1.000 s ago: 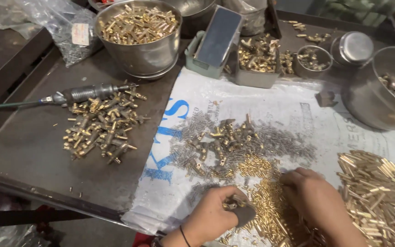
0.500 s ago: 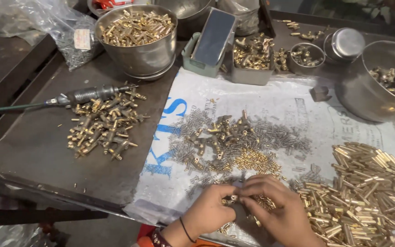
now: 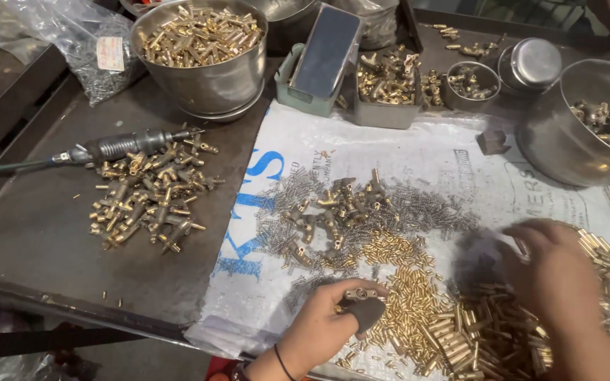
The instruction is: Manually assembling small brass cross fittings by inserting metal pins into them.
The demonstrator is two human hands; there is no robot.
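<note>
My left hand [image 3: 321,326] holds a small dark block with a brass fitting [image 3: 361,295] set on top, low over the white woven sack [image 3: 418,152]. My right hand [image 3: 555,271], blurred by motion, hovers over the pile of long brass pins [image 3: 492,331] at the right, fingers bent toward the steel springs [image 3: 428,204]; I cannot tell if it holds anything. Between the hands lies a heap of short brass pins [image 3: 407,310]. Above them sit brass valve bodies [image 3: 340,212] among scattered springs.
A pile of assembled brass fittings [image 3: 150,194] and a pneumatic tool [image 3: 118,146] lie on the dark metal tray at left. Steel bowls of brass parts [image 3: 202,46] [image 3: 587,127], small tins [image 3: 386,81] and a lidded container [image 3: 531,63] line the back.
My right hand has left the left hand and swung right and up over the long pins. The left hand keeps the block with the fitting on it.
</note>
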